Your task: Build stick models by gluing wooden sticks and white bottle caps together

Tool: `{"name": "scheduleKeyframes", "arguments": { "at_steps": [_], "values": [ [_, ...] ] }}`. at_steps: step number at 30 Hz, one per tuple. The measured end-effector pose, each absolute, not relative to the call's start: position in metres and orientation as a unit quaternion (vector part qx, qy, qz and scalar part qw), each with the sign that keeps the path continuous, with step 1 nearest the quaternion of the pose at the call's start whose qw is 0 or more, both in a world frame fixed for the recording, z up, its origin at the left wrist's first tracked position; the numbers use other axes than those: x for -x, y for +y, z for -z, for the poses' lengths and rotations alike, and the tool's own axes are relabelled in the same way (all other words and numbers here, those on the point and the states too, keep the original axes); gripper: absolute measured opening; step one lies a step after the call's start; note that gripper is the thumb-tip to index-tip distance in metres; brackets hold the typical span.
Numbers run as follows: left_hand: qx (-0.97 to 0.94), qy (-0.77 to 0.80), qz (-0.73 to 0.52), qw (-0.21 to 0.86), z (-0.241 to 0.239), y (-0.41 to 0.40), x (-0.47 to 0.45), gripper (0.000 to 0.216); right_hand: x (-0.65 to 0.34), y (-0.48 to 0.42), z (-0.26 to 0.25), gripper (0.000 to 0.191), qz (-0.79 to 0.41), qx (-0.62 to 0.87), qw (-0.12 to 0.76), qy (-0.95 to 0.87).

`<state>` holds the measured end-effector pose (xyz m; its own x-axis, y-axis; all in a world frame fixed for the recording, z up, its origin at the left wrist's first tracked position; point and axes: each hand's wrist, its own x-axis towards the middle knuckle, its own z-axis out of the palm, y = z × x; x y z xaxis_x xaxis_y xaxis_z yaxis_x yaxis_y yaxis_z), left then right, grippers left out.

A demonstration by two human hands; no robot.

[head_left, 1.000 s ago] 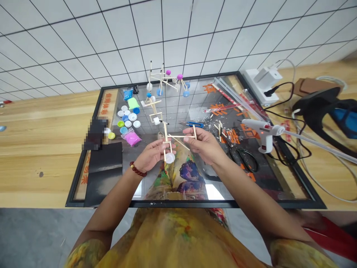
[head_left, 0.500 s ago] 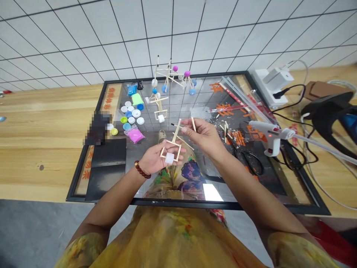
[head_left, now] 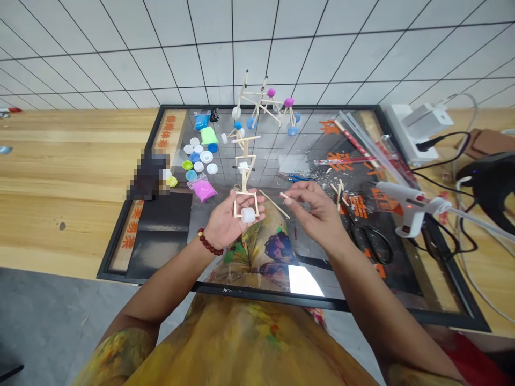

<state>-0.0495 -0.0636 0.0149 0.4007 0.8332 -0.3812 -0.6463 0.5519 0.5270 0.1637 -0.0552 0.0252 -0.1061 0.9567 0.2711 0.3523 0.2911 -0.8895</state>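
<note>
A small wooden stick frame [head_left: 256, 205], with a white cylinder [head_left: 248, 215] set across its near end, lies over the fingers of my left hand [head_left: 225, 219]. That palm faces up, with the thumb against the frame. Off to the right, my right hand [head_left: 317, 214] pinches a short wooden stick [head_left: 284, 196] between thumb and fingertips, apart from the frame. A longer loose stick [head_left: 275, 204] lies on the glass between the hands. Just beyond my left hand, another stick model [head_left: 250, 161] with a white wheel stands, partly overlapping the held one in view.
A stick model with pink and blue balls [head_left: 261, 104] stands at the back. Bottle caps [head_left: 198, 166] and clay packets [head_left: 202, 187] lie left. To the right are a glue gun [head_left: 410, 206], scissors [head_left: 376, 244], cut sticks [head_left: 341, 193] and a power strip [head_left: 406, 134].
My right hand has drawn away to the right from the frame, and its stick is now tilted lower. The frame in my left hand points more directly away from me. The camera view has shifted slightly.
</note>
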Motion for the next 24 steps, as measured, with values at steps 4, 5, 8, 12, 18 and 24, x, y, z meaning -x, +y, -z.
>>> {"name": "scheduleKeyframes", "arguments": {
  "at_steps": [4, 5, 8, 12, 18, 24],
  "values": [
    [-0.167, 0.305, -0.48, 0.805, -0.016, -0.062, 0.053, 0.031, -0.166, -0.057, -0.027, 0.018, -0.375, 0.505, 0.557, -0.543],
    [-0.173, 0.3, -0.486, 0.803, -0.016, -0.061, 0.054, 0.03, -0.166, -0.056, -0.027, 0.021, -0.416, 0.499, 0.571, -0.502],
    [-0.182, 0.289, -0.487, 0.804, -0.013, -0.06, 0.055, 0.03, -0.165, -0.054, -0.028, 0.027, -0.522, 0.483, 0.556, -0.431],
    [-0.199, 0.29, -0.465, 0.812, -0.01, -0.06, 0.054, 0.033, -0.158, -0.051, -0.027, 0.031, -0.565, 0.481, 0.529, -0.412],
    [-0.232, 0.289, -0.465, 0.804, -0.006, -0.061, 0.054, 0.038, -0.15, -0.051, -0.029, 0.029, -0.519, 0.494, 0.5, -0.486],
    [-0.278, 0.291, -0.476, 0.782, -0.003, -0.061, 0.054, 0.044, -0.15, -0.049, -0.024, 0.03, -0.475, 0.492, 0.492, -0.539]
  ]
}}
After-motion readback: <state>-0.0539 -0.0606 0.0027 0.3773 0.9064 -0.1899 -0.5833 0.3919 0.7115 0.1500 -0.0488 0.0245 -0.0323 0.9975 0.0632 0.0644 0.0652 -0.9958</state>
